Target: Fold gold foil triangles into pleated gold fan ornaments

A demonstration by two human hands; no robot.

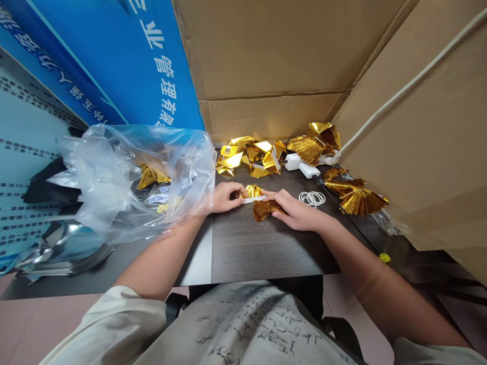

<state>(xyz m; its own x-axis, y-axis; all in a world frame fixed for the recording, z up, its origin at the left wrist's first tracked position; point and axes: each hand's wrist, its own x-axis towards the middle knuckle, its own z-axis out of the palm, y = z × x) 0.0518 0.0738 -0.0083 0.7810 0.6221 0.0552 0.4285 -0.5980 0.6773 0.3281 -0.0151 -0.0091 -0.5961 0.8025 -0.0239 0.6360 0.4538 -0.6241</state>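
Shirt (243, 324) and bare forearms first, then the dark woodgrain table (243, 248). Mid-table sat the foil fan (266, 208): left hand (225, 196) pinched its top fold, right hand (296, 212) pressed flat-fingered on the pleats. Seemed featherlight, crinkly, slick, easy to crease; figured the folded spine was the grip spot.

gold foil (152, 175) inside plastic bag (114, 167): hazy behind the film | label (162, 195) in bag: print too tiny | gold fan (264, 209) right of bag: partly under right hand (299, 210)
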